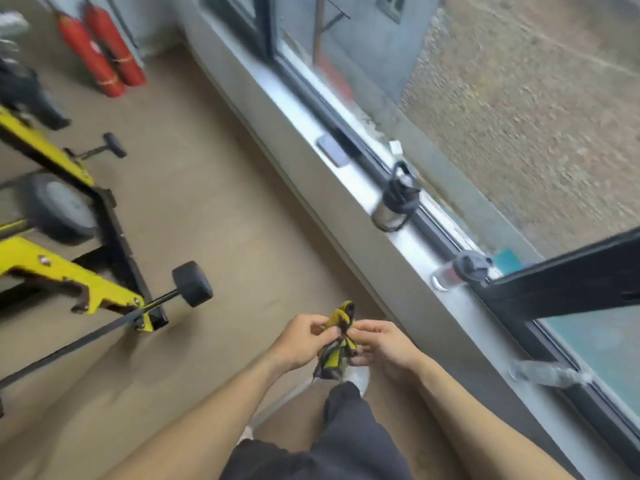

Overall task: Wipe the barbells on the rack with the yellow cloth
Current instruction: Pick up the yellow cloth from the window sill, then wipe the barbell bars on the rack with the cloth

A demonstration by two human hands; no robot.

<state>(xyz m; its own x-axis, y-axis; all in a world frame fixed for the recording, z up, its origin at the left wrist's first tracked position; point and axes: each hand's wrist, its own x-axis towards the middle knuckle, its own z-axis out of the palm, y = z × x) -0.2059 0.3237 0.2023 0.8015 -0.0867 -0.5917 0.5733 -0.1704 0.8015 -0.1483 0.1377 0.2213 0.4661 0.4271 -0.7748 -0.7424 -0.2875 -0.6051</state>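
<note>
Both hands meet in front of the body w/ the yellow cloth [337, 344] bunched between them: left hand [301, 341] pinches one side of it w/ curled fingers and thumb, right hand [384, 344] pinches the other side, so each grip is pressed onto fabric, not spread. Cloth hangs crumpled, dark-edged, partly twisted; prob held this way to unfold or refold it into a flat pad before wiping, since a wad gives poor contact on a thin bar. Cloth is up in the air above the floor [214, 188], touching nothing but the fingers. The rack [86, 289], yellow and black, stands off to the left, well apart from the hands; a barbell [192, 284] w/ a dark end weight sticks out of its near arm, another small one [114, 145] pokes out further back. No bar wiped as far as I can judge: task looks at the prep stage. Along the right runs a window sill [311, 109] carrying a dark-lidded flask [394, 202] and a bottle [453, 273], out of the way. Two red extinguishers [100, 50] lean in the far corner. Frame is blurry, so finer finger detail is unclear
</note>
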